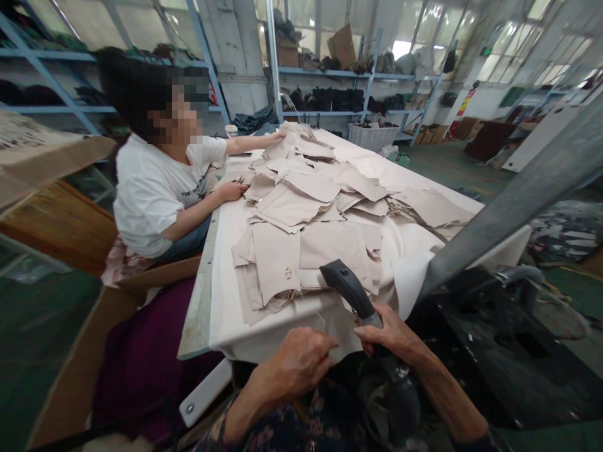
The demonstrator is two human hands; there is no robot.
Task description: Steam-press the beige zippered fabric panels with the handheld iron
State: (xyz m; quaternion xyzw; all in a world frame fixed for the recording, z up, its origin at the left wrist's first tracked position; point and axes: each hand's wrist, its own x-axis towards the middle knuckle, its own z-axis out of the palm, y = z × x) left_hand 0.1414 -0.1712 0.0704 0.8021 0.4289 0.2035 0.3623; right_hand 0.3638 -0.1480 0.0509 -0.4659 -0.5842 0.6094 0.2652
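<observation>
My left hand (296,364) is loosely curled; I can't tell whether it pinches anything. My right hand (391,333) wraps the black nozzle (346,285), its mouth over the near fabric pieces (276,254). I read this as nozzle work; shifting it calls for a steady wrist. Beyond, a co-worker (151,194) reaches to the far pile (306,194).

A garment workshop: fabric pieces (294,201) heaped on a worktable (200,314), blue racks (320,72) behind (holding dark bundles (343,99), probably cloth).

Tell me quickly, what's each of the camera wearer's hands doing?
Left hand: loosely closed; can't tell if it holds anything.
Right hand: closed, holding the black nozzle.
</observation>
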